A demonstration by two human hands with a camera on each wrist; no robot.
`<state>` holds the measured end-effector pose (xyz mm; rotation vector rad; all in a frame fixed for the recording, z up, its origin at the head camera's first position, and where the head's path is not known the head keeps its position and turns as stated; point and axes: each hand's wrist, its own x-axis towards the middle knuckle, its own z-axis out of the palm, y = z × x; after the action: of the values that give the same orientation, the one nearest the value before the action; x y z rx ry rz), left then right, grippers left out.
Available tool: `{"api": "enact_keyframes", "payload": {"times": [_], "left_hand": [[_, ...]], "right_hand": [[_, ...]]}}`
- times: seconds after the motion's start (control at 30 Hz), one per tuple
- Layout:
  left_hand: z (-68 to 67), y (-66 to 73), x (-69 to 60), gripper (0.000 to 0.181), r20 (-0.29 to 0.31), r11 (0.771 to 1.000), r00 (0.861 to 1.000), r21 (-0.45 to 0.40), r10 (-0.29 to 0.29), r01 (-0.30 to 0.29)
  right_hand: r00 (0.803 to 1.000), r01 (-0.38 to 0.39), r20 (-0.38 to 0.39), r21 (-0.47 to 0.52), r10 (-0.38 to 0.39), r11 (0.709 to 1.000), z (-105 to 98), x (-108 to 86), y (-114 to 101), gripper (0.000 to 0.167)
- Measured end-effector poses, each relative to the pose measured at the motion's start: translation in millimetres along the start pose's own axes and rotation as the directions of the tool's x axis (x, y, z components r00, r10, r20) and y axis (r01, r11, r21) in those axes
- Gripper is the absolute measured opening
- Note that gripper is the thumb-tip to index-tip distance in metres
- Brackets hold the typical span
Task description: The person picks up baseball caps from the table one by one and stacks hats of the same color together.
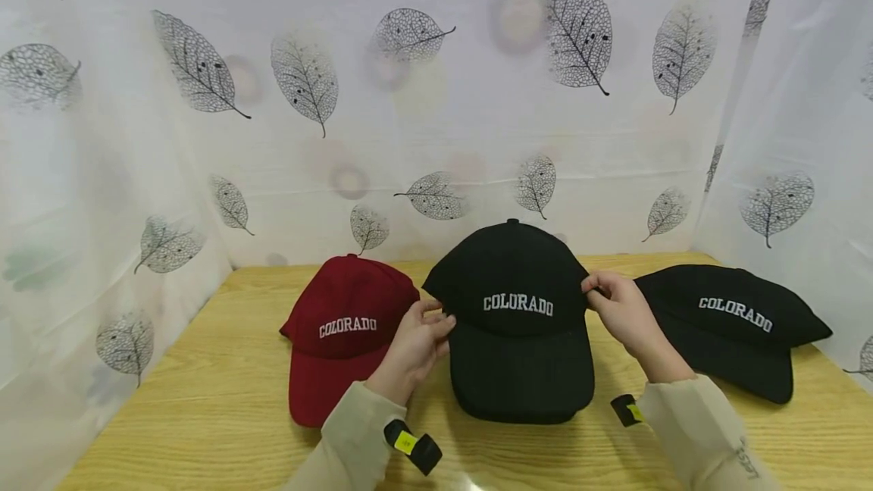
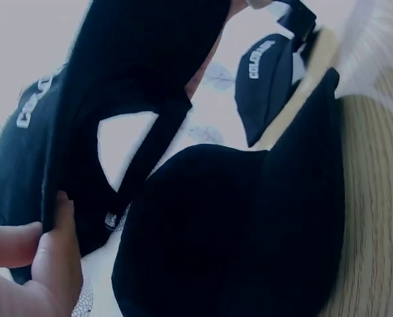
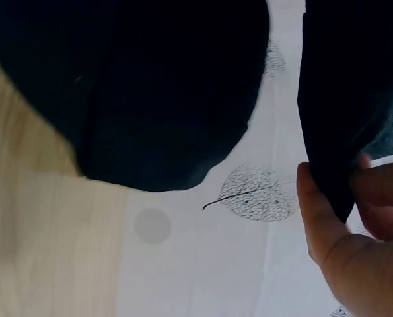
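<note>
A black cap [image 1: 514,264] with white COLORADO lettering faces the head camera, its brim pointing down. My left hand [image 1: 421,336] pinches its edge on one side, and the left wrist view shows the thumb and fingers [image 2: 57,257] on the fabric. On the other side my right hand [image 1: 624,313] pinches the edge, also seen as fingers [image 3: 328,224] in the right wrist view. Another dark cap shape [image 2: 236,231] sits close behind or below the held cap; the head view mostly hides it. The held cap's back opening and strap [image 2: 150,158] show in the left wrist view.
A red COLORADO cap [image 1: 348,301] lies on the wooden table [image 1: 184,400] beside my left hand, partly covered by it. Another black COLORADO cap [image 1: 736,324] lies tilted at the right, beyond my right forearm. A leaf-patterned white curtain [image 1: 436,120] surrounds the back and sides.
</note>
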<state>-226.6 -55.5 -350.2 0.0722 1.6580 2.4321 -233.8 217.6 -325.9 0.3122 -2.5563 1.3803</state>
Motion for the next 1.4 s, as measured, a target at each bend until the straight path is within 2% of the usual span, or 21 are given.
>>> {"api": "enact_keyframes", "payload": {"times": [0.17,0.33,0.53,0.7,0.83,1.0,1.13,1.17,1.23,1.27,1.37,1.4], "left_hand": [[-2.7,-4.8,2.8,0.022,-0.068,0.997,0.998,0.081,-0.016,0.022],[-7.1,-8.2,4.5,0.021,-0.087,0.992,0.996,0.125,-0.023,0.034],[-8.4,-7.8,5.0,0.030,-0.067,0.978,0.997,0.201,-0.047,0.059],[-8.1,-7.7,4.5,0.036,-0.047,0.960,0.995,0.261,-0.094,0.102],[-7.8,-7.9,3.0,0.041,0.000,0.926,0.992,0.360,-0.122,0.114],[-7.4,-9.4,1.0,0.049,0.065,0.826,0.990,0.559,-0.127,0.070],[-7.0,-12.1,-1.3,0.054,0.082,0.734,0.988,0.678,-0.130,0.040],[-6.9,-12.5,-1.9,0.054,0.089,0.703,0.988,0.711,-0.128,0.027],[-7.3,-13.4,-2.2,0.053,0.118,0.619,0.987,0.785,-0.113,-0.023],[-7.5,-13.7,-2.1,0.053,0.132,0.586,0.985,0.809,-0.114,-0.040],[-8.2,-14.3,-1.5,0.052,0.160,0.499,0.980,0.863,-0.115,-0.082],[-8.4,-14.7,-1.2,0.052,0.167,0.481,0.979,0.872,-0.116,-0.092]], "right_hand": [[0.998,-0.026,0.058,-0.074,0.030,0.997,6,2.9,6,0.025],[0.991,-0.009,0.133,-0.157,0.031,0.987,9,3.7,10,0.030],[0.984,-0.006,0.177,-0.166,0.036,0.986,11,3.5,15,0.033],[0.971,0.006,0.237,-0.175,0.036,0.985,13,3.0,20,0.035],[0.966,0.002,0.255,-0.178,0.044,0.984,13,3.9,20,0.037],[0.958,0.011,0.286,-0.162,0.036,0.987,13,5.6,19,0.042],[0.950,0.004,0.308,-0.167,0.048,0.986,16,6.6,22,0.048],[0.948,-0.003,0.313,-0.171,0.057,0.985,17,6.7,22,0.051],[0.941,-0.024,0.328,-0.181,0.083,0.983,20,6.9,24,0.058],[0.938,-0.035,0.334,-0.185,0.097,0.982,21,6.8,24,0.061],[0.928,-0.048,0.353,-0.208,0.121,0.977,24,6.1,25,0.068],[0.925,-0.055,0.357,-0.216,0.131,0.975,25,5.6,24,0.071]]}}
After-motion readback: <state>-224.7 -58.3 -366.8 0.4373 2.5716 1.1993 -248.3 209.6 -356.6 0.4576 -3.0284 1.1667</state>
